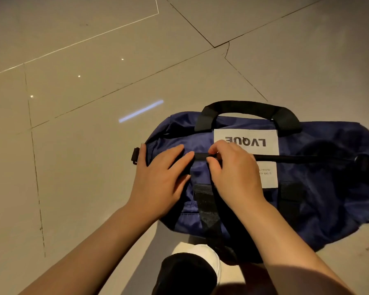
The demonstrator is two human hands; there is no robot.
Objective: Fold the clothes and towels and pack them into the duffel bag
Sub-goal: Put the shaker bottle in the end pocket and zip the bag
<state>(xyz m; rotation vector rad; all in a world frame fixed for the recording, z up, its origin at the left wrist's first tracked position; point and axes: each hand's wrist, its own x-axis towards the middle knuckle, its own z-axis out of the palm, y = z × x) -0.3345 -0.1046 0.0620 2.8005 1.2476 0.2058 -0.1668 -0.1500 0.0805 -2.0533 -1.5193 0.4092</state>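
A navy duffel bag (pixel 320 188) with black handles and a white label lies on the tiled floor, its black zipper line (pixel 296 158) running left to right along the top. My left hand (pixel 160 177) rests flat on the bag's left end with straight fingers. My right hand (pixel 232 173) pinches the zipper pull near the left part of the zipper line, thumb and fingers curled around it. The zipper looks closed to the right of my hand. No clothes or towels are in view.
Glossy beige floor tiles (pixel 83 145) surround the bag. A far black handle (pixel 247 111) arches over the bag's far side. My foot in a white shoe (pixel 202 254) and a dark trouser leg sit just below the bag.
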